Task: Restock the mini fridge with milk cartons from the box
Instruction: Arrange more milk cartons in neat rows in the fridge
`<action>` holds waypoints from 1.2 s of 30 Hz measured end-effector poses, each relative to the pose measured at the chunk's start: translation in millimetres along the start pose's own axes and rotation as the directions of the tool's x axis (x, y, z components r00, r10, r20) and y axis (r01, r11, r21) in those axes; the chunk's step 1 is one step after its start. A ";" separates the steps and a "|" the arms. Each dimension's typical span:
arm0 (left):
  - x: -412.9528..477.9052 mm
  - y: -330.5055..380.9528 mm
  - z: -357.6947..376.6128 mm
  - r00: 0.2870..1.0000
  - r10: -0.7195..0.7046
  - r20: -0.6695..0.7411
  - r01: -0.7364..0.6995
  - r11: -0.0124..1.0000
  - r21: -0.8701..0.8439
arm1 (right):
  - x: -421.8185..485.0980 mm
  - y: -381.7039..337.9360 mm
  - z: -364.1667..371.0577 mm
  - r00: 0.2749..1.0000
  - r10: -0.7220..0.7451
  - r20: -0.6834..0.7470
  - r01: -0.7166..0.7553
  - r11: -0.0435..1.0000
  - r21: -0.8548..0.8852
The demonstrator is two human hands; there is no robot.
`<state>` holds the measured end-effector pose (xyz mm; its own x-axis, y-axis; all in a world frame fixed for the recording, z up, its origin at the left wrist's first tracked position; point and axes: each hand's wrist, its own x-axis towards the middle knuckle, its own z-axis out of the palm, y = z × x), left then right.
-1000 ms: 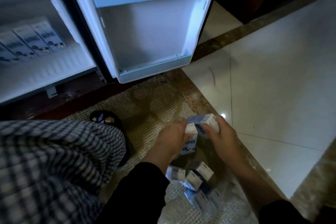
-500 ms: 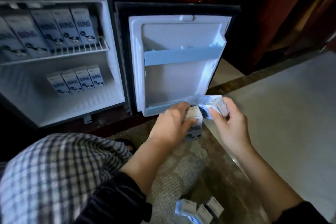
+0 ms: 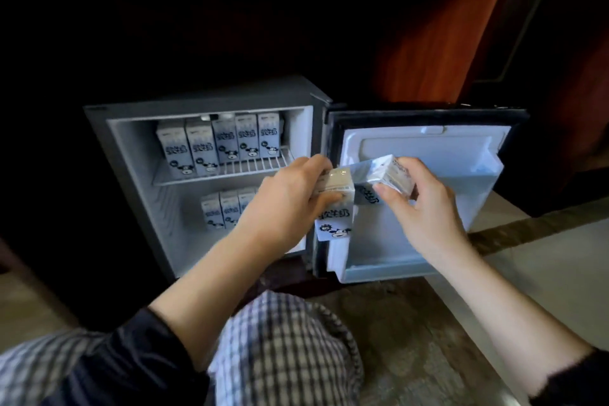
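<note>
The mini fridge (image 3: 131, 175) stands open on the floor ahead, its door (image 3: 425, 241) swung to the right. My left hand (image 3: 286, 204) grips an upright white-and-blue milk carton (image 3: 334, 211) in front of the gap between cabinet and door. My right hand (image 3: 425, 204) holds another milk carton (image 3: 389, 175) tilted on its side, touching the first. Several cartons (image 3: 224, 145) line the upper wire shelf. A few more cartons (image 3: 220, 211) stand on the lower level, partly hidden behind my left hand.
The door's inner shelf (image 3: 379, 272) is low on the right. My checked trouser knee (image 3: 280, 349) fills the foreground. A woven mat (image 3: 412, 323) and pale floor tiles (image 3: 543, 260) lie to the right. Dark wooden panels (image 3: 445, 43) rise behind the fridge.
Both hands have lifted the two cartons from the pack on the floor up to the open fridge. The view has tilted up, so the floor pack has dropped out of sight.
</note>
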<state>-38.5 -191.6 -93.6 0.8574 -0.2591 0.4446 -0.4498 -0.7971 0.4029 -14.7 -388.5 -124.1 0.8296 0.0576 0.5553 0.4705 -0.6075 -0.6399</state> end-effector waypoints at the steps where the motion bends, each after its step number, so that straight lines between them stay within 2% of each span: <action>1: 2.4 -9.2 -7.0 1.000 -0.008 -0.012 0.008 1.000 0.018 | 8.3 -6.4 6.3 1.000 -0.018 0.011 0.018 1.000 -0.007; 6: 10.4 -59.6 -29.2 0.992 -0.101 -0.072 0.105 0.993 0.055 | 45.6 -30.0 45.4 0.994 -0.064 0.083 0.067 0.997 -0.029; 13: 22.6 -133.6 -30.2 0.952 -0.250 -0.178 0.254 0.967 -0.004 | 82.6 -42.5 118.4 0.996 -0.069 0.056 0.073 0.995 -0.073; 19: 43.1 -177.0 -21.3 0.910 -0.340 -0.239 0.350 0.937 -0.002 | 110.4 -49.5 167.8 0.994 -0.077 0.071 0.089 0.978 -0.190; 24: 57.6 -198.0 -7.9 0.917 -0.337 -0.214 0.355 0.933 0.056 | 119.4 -38.5 199.4 0.992 -0.089 0.087 0.108 0.964 -0.242; 36: 84.3 -226.5 10.9 0.934 -0.282 -0.220 0.315 0.941 0.128 | 142.9 -14.0 226.0 0.970 -0.050 0.237 0.109 0.964 -0.243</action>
<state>138.4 -38.9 -156.2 0.8727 0.1030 0.4773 -0.1213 -0.9011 0.4163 165.2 -192.7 -155.8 0.8523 0.2740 0.4455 0.4712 -0.7720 -0.4267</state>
